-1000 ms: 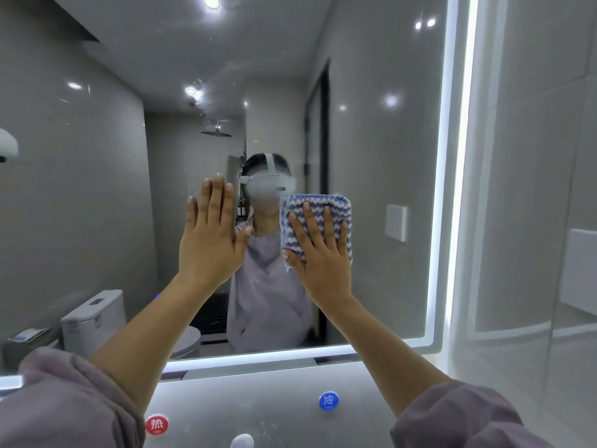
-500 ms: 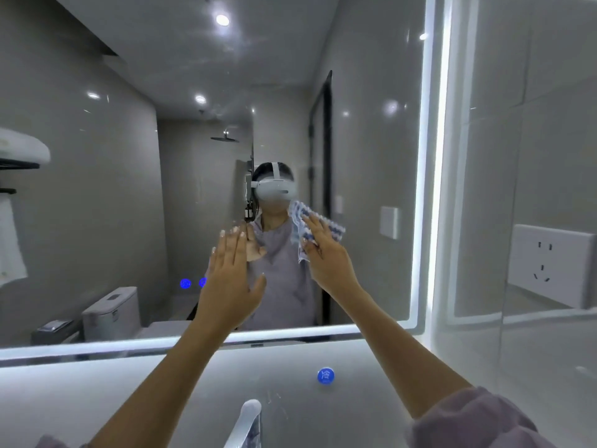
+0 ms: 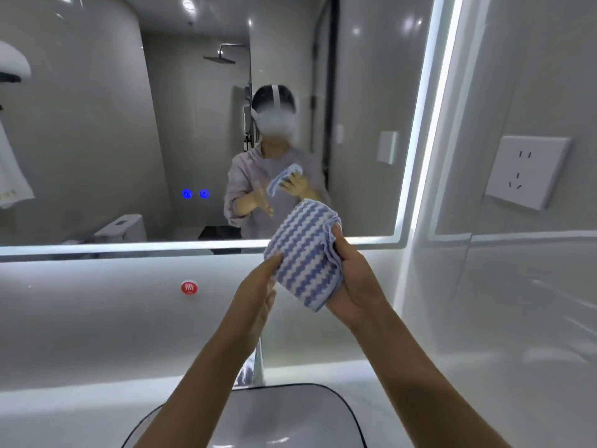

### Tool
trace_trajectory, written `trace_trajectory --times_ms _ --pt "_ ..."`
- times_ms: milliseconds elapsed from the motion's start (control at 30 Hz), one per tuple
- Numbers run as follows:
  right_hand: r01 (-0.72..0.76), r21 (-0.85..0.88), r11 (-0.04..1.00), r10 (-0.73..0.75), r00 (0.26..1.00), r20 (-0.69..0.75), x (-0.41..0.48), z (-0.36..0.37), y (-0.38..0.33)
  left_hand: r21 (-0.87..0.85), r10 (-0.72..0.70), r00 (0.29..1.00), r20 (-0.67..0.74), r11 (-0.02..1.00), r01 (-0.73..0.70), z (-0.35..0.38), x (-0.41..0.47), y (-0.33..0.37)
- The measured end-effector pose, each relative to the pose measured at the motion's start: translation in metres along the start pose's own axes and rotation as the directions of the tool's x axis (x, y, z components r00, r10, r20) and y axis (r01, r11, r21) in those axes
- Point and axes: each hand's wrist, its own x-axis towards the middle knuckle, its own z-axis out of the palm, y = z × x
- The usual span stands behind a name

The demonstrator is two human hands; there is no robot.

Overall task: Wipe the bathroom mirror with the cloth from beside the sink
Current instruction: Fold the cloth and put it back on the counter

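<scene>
A: Nearest the camera, what lies below the arms?

B: The sink [image 3: 339, 412], a pale basin with a thin dark rim, set in a white tabletop [image 3: 74, 405]. Its far edge runs under both forearms. A tap [image 3: 256, 363] stands just behind, mostly hidden by the left arm.

A: And the hands?

B: Both are raised over the sink, off the glass. The right hand [image 3: 355, 279] has its fingers curled shut on the cloth [image 3: 303, 257], a blue-and-white striped bundle, thumb over the top fold. The left hand [image 3: 255, 302] touches the cloth's left edge with its fingertips; the fingers look nearly straight, and whether they pinch it I cannot tell.

A: Behind them?

B: A white wall band with a red button [image 3: 189, 287], bare to the left. Above it the mirror [image 3: 97, 140], its lit edge bright along the bottom and right side. A socket [image 3: 526, 171] sits on the right wall, well apart from the cloth.
</scene>
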Motion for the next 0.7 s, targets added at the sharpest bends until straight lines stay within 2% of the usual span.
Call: trace_trajectory --times_ms 67,167,267,400,500,600,700 --pt "-0.034 0.098 0.995 0.034 0.999 -0.003 -0.011 -0.004 0.011 -0.126 -0.064 0.998 0.01 0.99 0.065 0.001 -0.01 -0.008" --pt "-0.02 0.146 0.989 0.031 0.997 -0.076 -0.016 -0.007 0.025 -0.253 -0.13 0.991 0.036 0.958 0.135 0.004 -0.023 -0.017" --pt "0.046 0.116 0.992 -0.029 0.989 -0.146 -0.02 -0.019 0.044 -0.304 -0.111 0.993 -0.031 0.948 0.097 0.003 -0.036 -0.033" --pt "0.008 -0.066 0.998 -0.024 0.969 -0.247 -0.03 -0.044 0.065 -0.22 -0.041 0.981 -0.188 0.976 -0.001 -0.002 -0.053 -0.048" --pt "-0.009 -0.148 0.989 -0.028 0.97 -0.241 -0.04 -0.053 0.066 -0.137 -0.013 0.977 -0.214 0.99 -0.017 -0.008 -0.06 -0.049" --pt "-0.009 -0.314 0.949 -0.078 0.962 -0.261 -0.051 -0.063 0.066 -0.079 0.006 0.98 -0.2 0.997 -0.023 -0.017 -0.066 -0.046" --pt "-0.102 -0.398 0.912 -0.011 0.962 -0.271 -0.057 -0.065 0.065 -0.045 -0.008 0.988 -0.153 0.999 0.001 -0.029 -0.07 -0.041"
